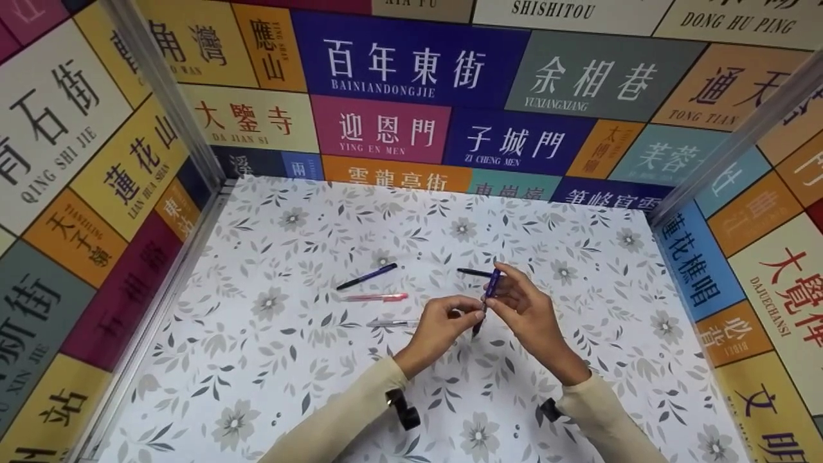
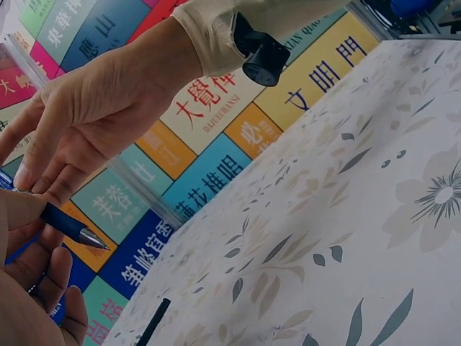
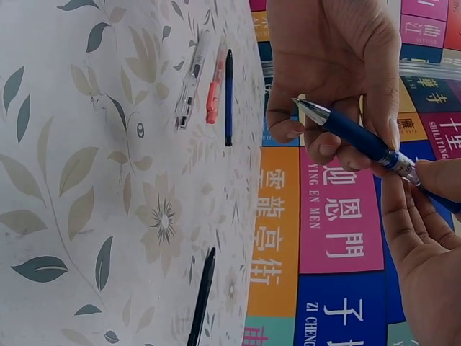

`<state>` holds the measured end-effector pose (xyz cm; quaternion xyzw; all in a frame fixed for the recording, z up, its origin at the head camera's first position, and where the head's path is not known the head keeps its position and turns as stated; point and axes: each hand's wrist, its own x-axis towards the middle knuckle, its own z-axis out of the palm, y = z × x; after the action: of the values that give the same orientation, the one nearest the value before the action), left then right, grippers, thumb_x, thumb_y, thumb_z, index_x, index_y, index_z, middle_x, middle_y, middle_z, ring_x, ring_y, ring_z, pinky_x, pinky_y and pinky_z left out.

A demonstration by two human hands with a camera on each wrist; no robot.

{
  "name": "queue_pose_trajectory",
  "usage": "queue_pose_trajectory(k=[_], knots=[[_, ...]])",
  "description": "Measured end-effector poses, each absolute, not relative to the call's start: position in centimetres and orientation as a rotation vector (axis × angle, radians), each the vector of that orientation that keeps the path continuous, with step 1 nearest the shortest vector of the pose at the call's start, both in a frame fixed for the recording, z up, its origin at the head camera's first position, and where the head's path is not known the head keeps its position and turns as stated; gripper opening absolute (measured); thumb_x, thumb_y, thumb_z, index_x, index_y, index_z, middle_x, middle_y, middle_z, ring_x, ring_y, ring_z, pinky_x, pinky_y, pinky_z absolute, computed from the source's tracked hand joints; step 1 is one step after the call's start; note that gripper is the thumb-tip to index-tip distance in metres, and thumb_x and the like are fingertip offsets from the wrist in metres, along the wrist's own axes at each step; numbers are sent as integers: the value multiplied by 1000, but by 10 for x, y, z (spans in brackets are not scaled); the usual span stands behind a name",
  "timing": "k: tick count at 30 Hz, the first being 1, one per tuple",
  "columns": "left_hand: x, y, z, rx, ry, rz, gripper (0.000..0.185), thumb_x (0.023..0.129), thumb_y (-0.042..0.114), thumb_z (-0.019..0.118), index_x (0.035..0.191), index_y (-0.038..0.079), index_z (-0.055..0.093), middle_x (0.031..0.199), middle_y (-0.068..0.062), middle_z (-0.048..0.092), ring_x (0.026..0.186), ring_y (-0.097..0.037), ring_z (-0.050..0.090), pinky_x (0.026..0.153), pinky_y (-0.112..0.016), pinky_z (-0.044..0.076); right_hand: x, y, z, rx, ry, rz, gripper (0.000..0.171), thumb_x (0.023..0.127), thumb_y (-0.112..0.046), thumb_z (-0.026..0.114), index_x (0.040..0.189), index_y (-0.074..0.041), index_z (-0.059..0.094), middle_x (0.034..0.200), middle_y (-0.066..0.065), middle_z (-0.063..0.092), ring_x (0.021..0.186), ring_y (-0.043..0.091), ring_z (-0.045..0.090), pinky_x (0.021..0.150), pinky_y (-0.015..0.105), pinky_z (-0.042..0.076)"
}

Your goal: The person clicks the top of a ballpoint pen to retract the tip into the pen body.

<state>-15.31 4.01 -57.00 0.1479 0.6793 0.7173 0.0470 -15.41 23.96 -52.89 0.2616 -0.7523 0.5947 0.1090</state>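
Observation:
A blue pen with a silver conical tip (image 3: 353, 133) is held above the table between both hands. My left hand (image 1: 443, 325) pinches its barrel with thumb and fingers, the tip sticking out past them. Further up, my right hand (image 1: 530, 308) grips the upper part between thumb and fingertips. In the right wrist view the fingertips of both hands meet near a clear, silvery section of the pen. From the left wrist, the tip (image 2: 94, 238) shows beyond the thumb. Just behind the right hand, a dark pen (image 1: 472, 272) lies on the table.
Left of the hands lie a dark blue pen (image 1: 366, 276), a red pen (image 1: 379, 298) and a clear pen (image 1: 386, 323), partly behind the left hand. A white flowered cloth (image 1: 308, 386) covers the table. Panels with printed signs (image 1: 411, 58) enclose the back and sides.

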Motion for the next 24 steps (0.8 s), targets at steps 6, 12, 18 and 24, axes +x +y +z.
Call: queue_pose_trajectory(k=[6, 12, 18, 24], knots=[[-153, 40, -568, 441, 2101, 2171, 11, 100, 10, 81, 110, 6, 86, 102, -3, 82, 90, -10, 71, 79, -24, 55, -153, 240, -528, 754, -2238, 1736, 67, 97, 15, 74, 158, -2, 55, 115, 23, 69, 105, 22, 74, 93, 29, 62], [-152, 41, -570, 487, 2115, 2167, 12, 101, 12, 80, 112, 7, 85, 104, -3, 82, 94, -16, 73, 81, -29, 57, -152, 242, -529, 758, -2245, 1743, 67, 98, 14, 74, 159, -5, 55, 116, 23, 70, 106, 26, 74, 94, 30, 62], [-151, 43, -570, 477, 2103, 2186, 11, 100, 9, 81, 110, 5, 85, 103, -5, 82, 95, -25, 74, 80, -26, 56, -151, 242, -529, 757, -2235, 1749, 66, 98, 14, 74, 158, -4, 56, 114, 21, 71, 103, 30, 75, 92, 30, 62], [-151, 45, -568, 463, 2100, 2194, 12, 100, 9, 81, 110, 6, 86, 101, -4, 82, 95, -27, 73, 79, -24, 55, -152, 243, -528, 735, -2236, 1765, 66, 98, 13, 75, 159, -6, 57, 112, 25, 70, 102, 27, 74, 91, 30, 62]])
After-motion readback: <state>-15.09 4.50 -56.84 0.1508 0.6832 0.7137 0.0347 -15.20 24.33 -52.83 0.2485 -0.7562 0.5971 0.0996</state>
